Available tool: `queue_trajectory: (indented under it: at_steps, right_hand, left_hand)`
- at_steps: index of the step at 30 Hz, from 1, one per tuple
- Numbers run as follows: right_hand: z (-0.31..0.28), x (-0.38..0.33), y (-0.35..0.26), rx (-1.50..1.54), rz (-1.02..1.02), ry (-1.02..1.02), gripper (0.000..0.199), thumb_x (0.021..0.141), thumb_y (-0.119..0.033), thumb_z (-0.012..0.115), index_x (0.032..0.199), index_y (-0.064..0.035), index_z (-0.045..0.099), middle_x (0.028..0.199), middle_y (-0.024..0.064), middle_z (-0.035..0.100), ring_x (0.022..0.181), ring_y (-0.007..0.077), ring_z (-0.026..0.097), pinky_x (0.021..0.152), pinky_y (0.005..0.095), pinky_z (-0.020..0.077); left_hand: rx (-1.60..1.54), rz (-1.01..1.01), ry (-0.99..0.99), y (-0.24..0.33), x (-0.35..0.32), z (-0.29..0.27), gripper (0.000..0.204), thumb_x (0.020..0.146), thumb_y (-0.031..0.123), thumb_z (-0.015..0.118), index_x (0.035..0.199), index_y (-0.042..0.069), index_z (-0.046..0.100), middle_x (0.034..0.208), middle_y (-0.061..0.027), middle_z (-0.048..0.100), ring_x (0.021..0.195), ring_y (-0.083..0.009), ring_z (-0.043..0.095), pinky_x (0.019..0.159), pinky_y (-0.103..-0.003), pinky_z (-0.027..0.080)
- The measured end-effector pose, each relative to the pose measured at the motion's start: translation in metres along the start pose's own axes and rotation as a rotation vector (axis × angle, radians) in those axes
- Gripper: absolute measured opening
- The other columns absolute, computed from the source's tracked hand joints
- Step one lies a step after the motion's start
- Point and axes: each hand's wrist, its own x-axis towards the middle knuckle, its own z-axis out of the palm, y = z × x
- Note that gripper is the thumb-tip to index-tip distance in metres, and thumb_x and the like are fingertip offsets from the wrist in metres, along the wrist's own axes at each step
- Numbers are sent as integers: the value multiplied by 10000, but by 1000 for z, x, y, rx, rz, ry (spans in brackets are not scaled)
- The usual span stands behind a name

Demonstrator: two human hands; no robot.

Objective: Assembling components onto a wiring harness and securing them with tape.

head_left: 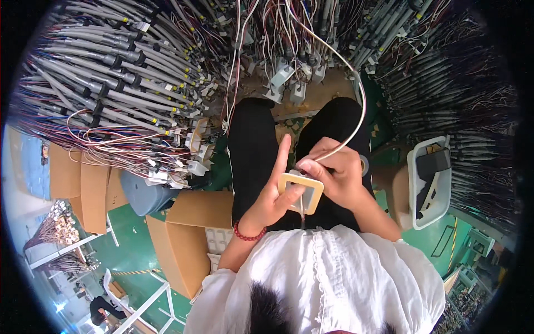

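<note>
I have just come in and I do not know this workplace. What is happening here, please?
A seated person holds a small square beige frame over the lap with both hands. The left hand supports it, index finger raised. The right hand pinches a pale cable at the frame's top edge. Large wire harness bundles hang around, and a white bin stands at the right.

green floor bears cardboard boxes.
</note>
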Motion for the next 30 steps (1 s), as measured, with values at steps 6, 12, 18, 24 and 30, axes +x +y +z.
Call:
queue_trajectory:
  at_steps: [6,12,18,24,30]
  right_hand:
    - [6,-5,-5,343,246,44,179,857,-124,628,789,30,690,764,92,641,691,169,568,612,286,443]
    - [-13,-1,5,446,163,-174,206,810,-123,697,974,-1,718,813,77,625,739,159,560,642,268,440]
    - [-1,7,-1,-33,-225,192,93,759,-59,706,825,6,720,737,109,660,646,194,577,566,290,451]
    - [-11,4,27,368,-35,-122,300,853,-172,639,1102,-5,646,937,101,653,815,174,592,736,288,464]
    - [-28,-24,33,650,518,426,343,994,-254,421,1132,22,570,930,89,628,743,124,550,700,255,457]
  left_hand:
    - [-86,30,13,-4,1,2,886,929,238,577,1485,59,-90,1322,-54,415,991,-71,481,840,-201,410]
    - [-66,-45,-134,14,14,-5,913,920,276,599,1484,54,-84,1366,-92,421,1097,-100,482,936,-235,376]
    - [-277,1,86,-1,21,13,869,894,292,632,1482,16,55,1245,-100,523,1101,-137,519,935,-254,404]
    - [-163,84,164,-6,21,24,812,911,299,589,1481,19,84,1267,-88,494,1106,-139,519,943,-270,410]
    - [-308,3,155,-9,25,15,703,929,408,497,1441,33,195,1241,-73,487,1120,-168,517,944,-325,438]
